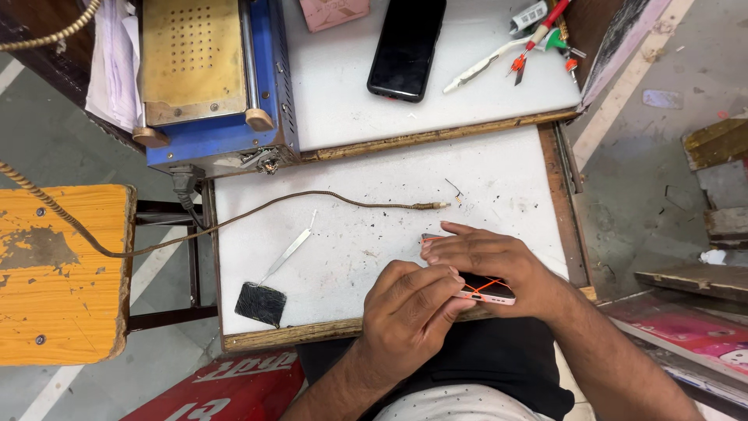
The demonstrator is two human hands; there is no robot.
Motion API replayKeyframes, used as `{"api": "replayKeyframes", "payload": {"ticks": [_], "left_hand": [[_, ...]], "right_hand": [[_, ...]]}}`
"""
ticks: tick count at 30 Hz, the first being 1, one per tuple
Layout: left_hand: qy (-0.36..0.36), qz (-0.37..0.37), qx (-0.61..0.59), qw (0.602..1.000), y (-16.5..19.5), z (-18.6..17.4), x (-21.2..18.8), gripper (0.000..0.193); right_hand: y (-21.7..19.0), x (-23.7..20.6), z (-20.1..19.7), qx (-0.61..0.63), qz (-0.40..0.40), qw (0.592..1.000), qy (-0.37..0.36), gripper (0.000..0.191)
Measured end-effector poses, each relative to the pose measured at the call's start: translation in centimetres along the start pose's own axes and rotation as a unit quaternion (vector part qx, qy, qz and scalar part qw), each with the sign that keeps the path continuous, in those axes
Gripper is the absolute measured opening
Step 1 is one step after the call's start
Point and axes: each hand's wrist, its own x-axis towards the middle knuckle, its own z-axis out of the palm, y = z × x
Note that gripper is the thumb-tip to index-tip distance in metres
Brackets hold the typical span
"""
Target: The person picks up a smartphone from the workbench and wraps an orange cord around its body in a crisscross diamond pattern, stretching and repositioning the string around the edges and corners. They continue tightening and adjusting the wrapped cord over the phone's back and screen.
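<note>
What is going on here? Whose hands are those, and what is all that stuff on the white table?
The camera sits on a person's head and looks down, so these are that person's own hands. The left hand and right hand together hold a phone with orange lines across it. On the white table lie a brown cable, a thin metal blade with a black handle, and, farther back, a second dark phone, some small tools and a blue machine.
</note>
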Motion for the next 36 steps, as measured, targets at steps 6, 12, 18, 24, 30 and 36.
{"api": "replayKeyframes", "payload": {"ticks": [6, 12, 18, 24, 30, 36], "left_hand": [[0.01, -0.019, -0.001, 1.0, 0.1, -0.7, -0.5, 0.022], [0.004, -0.044, -0.024, 0.999, 0.4, -1.6, -0.6, 0.035], [0.062, -0.159, 0.168, 0.971, -3.8, -6.7, -1.2, 0.029], [0.157, -0.173, 0.269, 0.934, -8.1, -13.2, 0.7, 0.015], [0.04, -0.232, 0.088, 0.968, -0.5, -10.9, 2.5, 0.015], [-0.206, 0.096, -0.159, 0.961, 7.5, -5.1, 1.9, 0.012]], "right_hand": [[-0.2, -1.7, 1.6, -0.023, -0.05, 0.992, 0.115, 0.036], [0.7, -2.4, 2.9, 0.012, -0.063, 0.989, 0.136, 0.025], [1.8, -2.8, 2.6, 0.083, -0.092, 0.985, 0.12, 0.02], [2.0, -3.0, 2.8, 0.07, -0.116, 0.986, 0.096, 0.023], [1.4, -2.7, 2.8, 0.051, -0.101, 0.988, 0.103, 0.023], [1.6, -2.4, 3.1, 0.064, -0.08, 0.988, 0.115, 0.023]]}}
